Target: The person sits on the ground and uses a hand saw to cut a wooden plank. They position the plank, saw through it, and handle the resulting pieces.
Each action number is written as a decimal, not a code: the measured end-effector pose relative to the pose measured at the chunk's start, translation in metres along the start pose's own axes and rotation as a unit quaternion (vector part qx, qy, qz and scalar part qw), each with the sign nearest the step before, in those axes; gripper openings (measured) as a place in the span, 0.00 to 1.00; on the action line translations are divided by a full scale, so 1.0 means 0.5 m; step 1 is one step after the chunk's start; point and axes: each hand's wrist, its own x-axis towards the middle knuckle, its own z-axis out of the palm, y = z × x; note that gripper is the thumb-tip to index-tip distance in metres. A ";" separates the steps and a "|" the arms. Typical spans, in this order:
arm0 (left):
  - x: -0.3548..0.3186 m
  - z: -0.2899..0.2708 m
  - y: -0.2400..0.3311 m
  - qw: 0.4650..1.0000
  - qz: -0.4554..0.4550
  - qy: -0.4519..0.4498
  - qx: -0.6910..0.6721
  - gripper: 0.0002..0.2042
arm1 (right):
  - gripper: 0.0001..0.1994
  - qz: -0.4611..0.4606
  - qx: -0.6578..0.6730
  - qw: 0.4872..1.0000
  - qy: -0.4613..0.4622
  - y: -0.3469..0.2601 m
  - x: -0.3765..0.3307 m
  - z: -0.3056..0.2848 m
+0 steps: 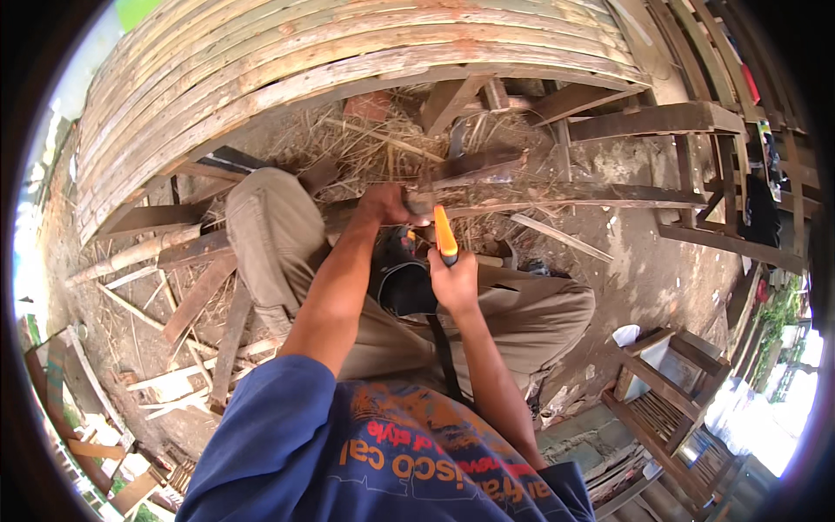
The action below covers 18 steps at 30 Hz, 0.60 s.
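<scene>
My right hand is wrapped around the orange and black handle of a handsaw. The saw's narrow blade points away from me, seen nearly edge-on, across a long wooden beam. On the beam, just left of the blade, my left hand grips the wood with bent fingers; some fingertips are hidden. Behind the blade lies a shorter dark piece of wood. Below my hands, between my legs, a black rounded item shows in part; its kind I cannot tell.
A large slatted wooden platform spans the far side. Straw and wood scraps litter the dirt floor beneath it. Loose planks lie at my left. A small wooden chair stands at the lower right, and a timber frame at the far right.
</scene>
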 end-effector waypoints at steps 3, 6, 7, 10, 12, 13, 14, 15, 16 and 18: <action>-0.006 0.035 -0.033 0.997 -0.075 -0.013 0.018 0.52 | 0.12 0.049 0.071 0.995 -0.048 0.010 -0.186 -0.097; -0.014 -0.005 0.027 0.988 -0.105 -0.058 0.095 0.53 | 0.10 0.145 0.030 0.984 -0.095 -0.030 -0.315 -0.180; -0.013 -0.005 0.029 0.988 -0.107 -0.052 0.101 0.53 | 0.11 0.158 0.041 0.983 -0.084 -0.031 -0.310 -0.172; -0.017 -0.009 0.036 0.990 -0.110 -0.049 0.079 0.53 | 0.16 0.048 0.024 0.999 -0.012 0.035 -0.138 -0.062; -0.020 -0.004 0.037 0.990 -0.102 -0.068 0.066 0.54 | 0.20 0.071 0.096 0.993 -0.003 0.024 0.019 0.013; -0.016 -0.008 0.029 0.990 -0.107 -0.070 0.057 0.54 | 0.19 0.042 0.060 0.997 0.015 0.007 0.019 0.028; -0.010 0.009 0.021 0.989 -0.108 -0.028 0.093 0.51 | 0.18 0.039 0.022 0.999 -0.011 -0.006 0.011 0.006; -0.049 0.051 0.009 0.993 -0.090 -0.046 0.069 0.50 | 0.16 0.066 -0.017 0.997 -0.033 -0.012 -0.057 -0.019; -0.042 0.038 0.005 0.996 -0.067 -0.032 0.050 0.49 | 0.12 0.024 0.093 0.994 -0.046 0.007 -0.123 -0.059; -0.008 0.001 0.007 0.991 -0.104 -0.038 0.080 0.44 | 0.08 0.138 0.135 0.979 -0.068 -0.013 -0.260 -0.147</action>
